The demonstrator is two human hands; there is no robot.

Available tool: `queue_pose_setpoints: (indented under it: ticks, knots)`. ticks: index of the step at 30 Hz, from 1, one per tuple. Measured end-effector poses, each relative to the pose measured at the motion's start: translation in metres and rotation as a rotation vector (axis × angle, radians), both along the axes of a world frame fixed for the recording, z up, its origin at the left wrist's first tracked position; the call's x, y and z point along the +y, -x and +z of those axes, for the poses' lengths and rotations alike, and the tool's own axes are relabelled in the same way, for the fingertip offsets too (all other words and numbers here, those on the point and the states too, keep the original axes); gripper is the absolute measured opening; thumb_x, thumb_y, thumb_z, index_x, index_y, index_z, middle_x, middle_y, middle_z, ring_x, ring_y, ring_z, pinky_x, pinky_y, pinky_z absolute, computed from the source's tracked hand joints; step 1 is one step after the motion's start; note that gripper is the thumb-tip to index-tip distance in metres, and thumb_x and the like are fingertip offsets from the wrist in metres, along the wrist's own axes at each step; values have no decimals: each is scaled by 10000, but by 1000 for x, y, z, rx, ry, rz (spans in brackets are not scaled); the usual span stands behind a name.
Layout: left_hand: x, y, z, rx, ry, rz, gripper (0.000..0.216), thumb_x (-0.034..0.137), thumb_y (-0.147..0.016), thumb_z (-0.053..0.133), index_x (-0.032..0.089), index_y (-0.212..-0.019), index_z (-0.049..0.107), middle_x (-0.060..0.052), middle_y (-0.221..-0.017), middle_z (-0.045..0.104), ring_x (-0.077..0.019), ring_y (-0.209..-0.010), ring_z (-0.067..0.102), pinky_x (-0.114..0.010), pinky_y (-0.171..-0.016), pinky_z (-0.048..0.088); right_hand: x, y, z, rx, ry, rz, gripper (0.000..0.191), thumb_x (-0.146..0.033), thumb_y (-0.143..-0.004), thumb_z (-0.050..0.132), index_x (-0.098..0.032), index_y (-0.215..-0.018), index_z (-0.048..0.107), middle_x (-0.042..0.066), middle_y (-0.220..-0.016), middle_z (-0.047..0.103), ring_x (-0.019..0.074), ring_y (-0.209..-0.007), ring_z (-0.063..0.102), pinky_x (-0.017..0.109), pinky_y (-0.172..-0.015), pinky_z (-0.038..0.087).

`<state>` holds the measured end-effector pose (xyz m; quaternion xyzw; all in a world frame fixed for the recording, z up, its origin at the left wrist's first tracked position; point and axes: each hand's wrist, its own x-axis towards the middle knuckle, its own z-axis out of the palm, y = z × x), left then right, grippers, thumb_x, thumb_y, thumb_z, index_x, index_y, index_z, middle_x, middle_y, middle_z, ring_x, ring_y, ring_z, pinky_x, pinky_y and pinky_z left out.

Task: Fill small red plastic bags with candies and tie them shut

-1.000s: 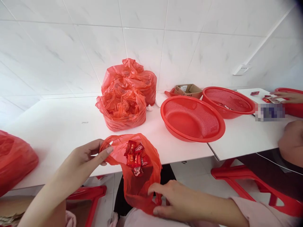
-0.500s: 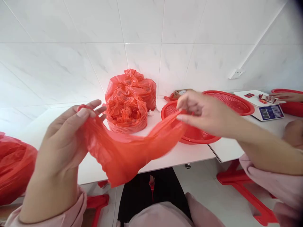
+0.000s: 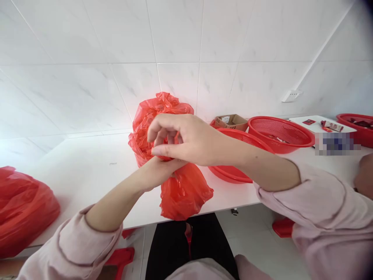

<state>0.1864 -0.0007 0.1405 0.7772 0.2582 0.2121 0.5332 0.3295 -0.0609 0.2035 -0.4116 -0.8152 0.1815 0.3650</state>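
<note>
My hands are crossed over the table, the right above the left. A thin red plastic bag (image 3: 186,190) hangs gathered beneath them, its wider part above the table's front edge. My left hand (image 3: 160,173) is closed around the gathered part of this bag, its fingers mostly hidden. My right hand (image 3: 186,138) is curled with thumb and fingers pinched together; a little red film shows by its thumb. Just behind the hands, full red plastic bags (image 3: 163,100) stand against the wall, partly covered by the right hand.
Another large red bag (image 3: 26,210) sits at the left. Red mesh baskets (image 3: 233,177) (image 3: 309,146), a small cardboard box (image 3: 233,122) and a scale (image 3: 313,126) with small packets on top stand to the right. A red stool (image 3: 121,256) is below the white table (image 3: 96,167).
The hands have come together from far apart and crossed, right over left. The bag stretched between them now hangs bunched below. The co-worker's hand by the scale has gone from view.
</note>
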Motion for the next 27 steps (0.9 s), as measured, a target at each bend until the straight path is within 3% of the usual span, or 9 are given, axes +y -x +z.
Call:
queue_pose_setpoints:
  ticks: [3,7,10,14,17,20,22,24,27]
  knots:
    - [9,3,-8,-26,123,88,339,548,-868,564,230,-852,681,-16,-903,669,-162,-762,614,-234,-522,471,1,-19,-19,64,29,-82,107,-188,-903,534,-188,-982,606,2,-1019,657,115,-879,609,256,-724,487]
    - [13,1,-14,-20,233,71,303,505,-863,605,207,-818,630,38,-647,527,-79,-508,462,-195,-425,351,1,-38,-46,100,211,-160,120,-236,-912,520,-197,-1001,591,13,-962,657,124,-814,616,276,-701,498]
    - [12,-3,-14,-18,268,22,272,476,-896,578,208,-939,604,64,-587,493,-65,-420,433,-194,-406,355,5,-41,-60,169,278,-160,150,-275,-887,588,-198,-1015,572,4,-898,635,122,-773,602,275,-681,498]
    - [15,-1,-16,-33,258,33,289,498,-926,527,211,-913,559,83,-508,463,-76,-392,456,-190,-412,391,0,-36,-65,269,261,-144,89,-189,-869,583,-199,-949,544,-8,-858,584,113,-768,575,270,-697,510]
    - [20,6,-14,-35,213,-16,324,502,-950,472,203,-921,593,45,-540,567,-90,-423,507,-207,-464,440,-18,-30,-59,265,175,-129,118,-161,-866,587,-213,-964,548,-5,-892,584,117,-797,569,279,-733,515]
    - [23,13,-9,-26,121,-112,303,434,-919,554,176,-796,655,-8,-671,651,-105,-528,559,-239,-556,493,-30,-26,-59,239,124,-34,122,-211,-895,603,-228,-1011,569,9,-991,621,136,-918,595,310,-855,514]
    - [23,16,-6,2,32,-151,234,387,-872,630,181,-795,712,-23,-730,673,-131,-619,587,-259,-609,514,-25,-27,-66,296,81,-58,114,-264,-935,568,-230,-1043,579,25,-1064,631,152,-1013,595,334,-934,492]
    - [22,16,-5,43,-64,-196,187,356,-851,647,202,-873,751,-38,-813,706,-156,-689,610,-275,-636,524,-13,-30,-81,384,123,-119,175,-311,-983,488,-228,-1114,569,39,-1101,636,163,-1078,590,363,-988,468]
    - [19,14,-14,111,-316,-169,161,215,-847,576,214,-886,732,-29,-859,719,-151,-706,621,-263,-636,500,7,-33,-104,421,327,-119,280,-367,-1015,410,-216,-1193,564,51,-1127,646,175,-1129,584,396,-1043,431]
